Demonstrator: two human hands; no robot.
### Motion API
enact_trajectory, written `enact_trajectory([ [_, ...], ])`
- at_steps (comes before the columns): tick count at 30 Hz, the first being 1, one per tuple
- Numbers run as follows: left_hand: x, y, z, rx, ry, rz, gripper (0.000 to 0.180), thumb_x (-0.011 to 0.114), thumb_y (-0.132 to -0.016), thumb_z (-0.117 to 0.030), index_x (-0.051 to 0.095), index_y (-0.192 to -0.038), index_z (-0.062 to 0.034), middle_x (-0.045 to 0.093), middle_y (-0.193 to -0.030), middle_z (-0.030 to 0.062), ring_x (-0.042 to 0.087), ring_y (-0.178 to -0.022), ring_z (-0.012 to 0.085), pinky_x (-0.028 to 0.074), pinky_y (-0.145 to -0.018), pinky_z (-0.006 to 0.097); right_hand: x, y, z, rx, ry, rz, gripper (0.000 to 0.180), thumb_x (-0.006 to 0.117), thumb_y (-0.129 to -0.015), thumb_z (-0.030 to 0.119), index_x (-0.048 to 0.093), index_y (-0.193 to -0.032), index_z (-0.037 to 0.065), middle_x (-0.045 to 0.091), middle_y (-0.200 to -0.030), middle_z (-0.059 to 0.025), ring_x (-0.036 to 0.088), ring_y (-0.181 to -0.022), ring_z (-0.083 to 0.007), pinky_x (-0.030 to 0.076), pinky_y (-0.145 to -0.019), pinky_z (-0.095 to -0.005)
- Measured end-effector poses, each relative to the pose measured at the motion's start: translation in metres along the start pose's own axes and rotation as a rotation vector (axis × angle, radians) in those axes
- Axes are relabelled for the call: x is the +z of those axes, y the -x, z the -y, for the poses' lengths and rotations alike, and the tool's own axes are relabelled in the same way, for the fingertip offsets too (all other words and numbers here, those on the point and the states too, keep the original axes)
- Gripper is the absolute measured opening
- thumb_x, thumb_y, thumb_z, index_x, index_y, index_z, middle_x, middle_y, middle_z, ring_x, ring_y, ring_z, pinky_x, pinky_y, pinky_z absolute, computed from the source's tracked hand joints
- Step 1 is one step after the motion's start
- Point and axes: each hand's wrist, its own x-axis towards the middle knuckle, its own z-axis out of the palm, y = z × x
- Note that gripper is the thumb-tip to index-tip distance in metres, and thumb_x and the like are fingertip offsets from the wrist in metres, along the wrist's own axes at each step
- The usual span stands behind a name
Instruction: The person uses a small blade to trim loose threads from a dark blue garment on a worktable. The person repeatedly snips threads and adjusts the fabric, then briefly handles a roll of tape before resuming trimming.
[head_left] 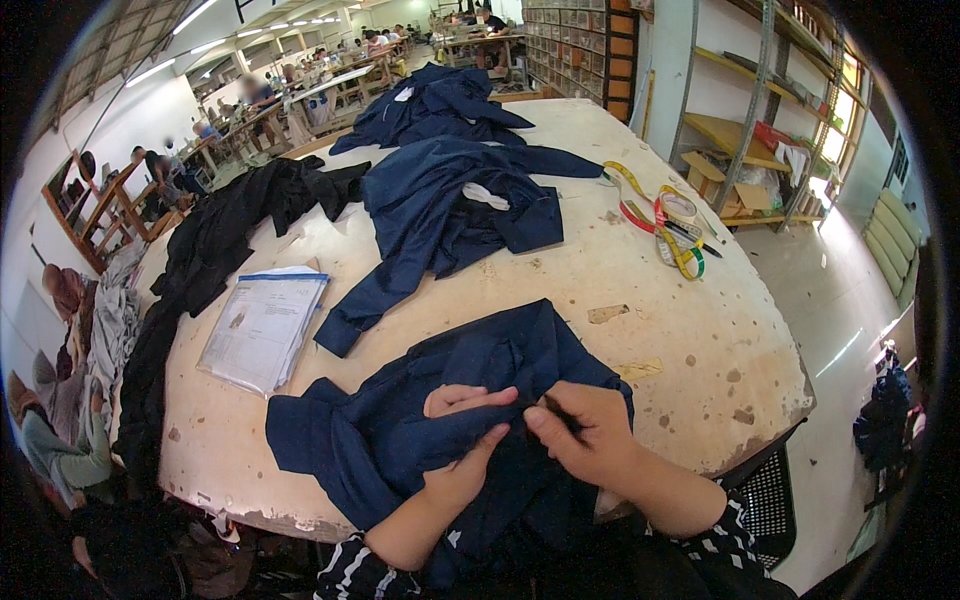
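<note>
A navy blue garment (375, 425) lies bunched at the table's near edge, and part of it hangs toward me. My left hand (466, 466) is closed on a fold of it, with the fingers behind the cloth and the thumb in front. Close beside it on the right, my right hand (592, 438) pinches the same cloth between thumb and curled fingers. Both hands meet at one dark spot of fabric. Whether anything small sits between the fingertips is hidden.
Beyond lie a navy shirt (420, 205), another navy pile (425, 105) and a long black garment (215, 230). A plastic document sleeve (262, 330) rests left. A tape measure (640, 218), tape roll (680, 207) and pen (690, 240) lie right. A metal rack (755, 125) stands beyond; people sit left.
</note>
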Motion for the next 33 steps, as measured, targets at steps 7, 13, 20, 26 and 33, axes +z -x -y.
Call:
enact_trajectory([
  [7,0.001,-0.002,0.0,-0.014,0.017,-0.002,0.024,0.068,-0.074,-0.012,0.067,-0.098,-0.0109,0.065,-0.099,-0.0024,0.049,-0.095,0.0181,0.032,-0.088,0.033,-0.008,-0.002,0.001,-0.038,0.007,-0.048,0.024,0.064,-0.08,0.014,0.051,-0.098,0.005,0.056,-0.084,-0.0083,0.056,-0.068,-0.0172,0.044,-0.06,-0.0272],
  [13,0.002,0.0,0.003,-0.03,0.004,0.057,0.021,0.067,-0.075,-0.014,0.068,-0.095,-0.0118,0.064,-0.101,-0.0025,0.05,-0.097,0.0176,0.032,-0.088,0.033,-0.003,-0.004,-0.001,-0.16,0.091,-0.016,0.024,0.062,-0.079,0.007,0.052,-0.101,0.004,0.059,-0.088,-0.0084,0.058,-0.076,-0.0158,0.045,-0.064,-0.0267],
  [20,-0.003,-0.001,0.008,-0.055,0.216,0.119,0.034,0.065,-0.079,-0.018,0.06,-0.11,-0.0054,0.06,-0.112,0.0055,0.048,-0.107,0.0195,0.032,-0.095,0.033,-0.012,-0.016,-0.014,0.056,0.0,-0.283,0.023,0.057,-0.084,0.008,0.05,-0.104,0.002,0.06,-0.088,-0.0092,0.061,-0.08,-0.0185,0.047,-0.07,-0.0297],
  [26,0.009,-0.008,-0.003,-0.379,0.832,-0.061,0.056,0.059,-0.082,-0.027,0.041,-0.125,0.004,0.04,-0.133,0.0133,0.039,-0.122,0.0253,0.032,-0.1,0.038,-0.005,-0.019,-0.038,0.098,-0.277,0.089,0.038,0.064,-0.082,0.019,0.05,-0.113,0.002,0.06,-0.094,-0.0061,0.055,-0.083,-0.0119,0.044,-0.076,-0.0255],
  [33,-0.006,-0.007,-0.003,-0.586,1.037,0.129,0.044,0.049,-0.083,-0.016,0.045,-0.121,0.0057,0.052,-0.119,0.0164,0.05,-0.111,0.0262,0.034,-0.1,0.038,-0.016,-0.017,-0.025,0.381,-0.45,0.062,0.023,0.067,-0.079,0.015,0.057,-0.096,0.004,0.058,-0.09,-0.0016,0.053,-0.079,-0.0086,0.043,-0.073,-0.0234],
])
